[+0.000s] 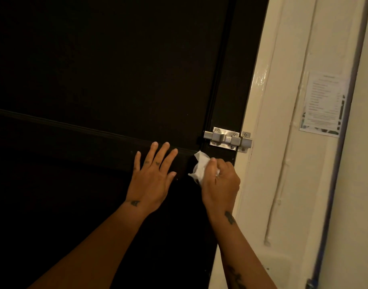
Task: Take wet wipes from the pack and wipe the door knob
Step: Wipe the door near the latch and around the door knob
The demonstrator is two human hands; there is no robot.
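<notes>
Head view: wipe bunched over the knob's spot, knob itself hidden.

Right hand (219, 180) is curled shut around a crumpled white wet wipe (199, 167), pressed against the dark door (95, 69) just below the steel slide bolt (227, 138); the door knob presumably sits under the wipe and fist, though it cannot be seen. Left hand (152, 174) lies flat on the door beside it, fingers spread, holding nothing. The wipe pack is not in view. The likely risks: the wadded wipe may cover only part of the knob, so the back and neck stay dirty; a wet, smooth knob could let the fist slip and knock knuckles on the bolt or the cream door frame (262, 142) close by; the loose corner could snag on the bolt's edge and tear.
</notes>
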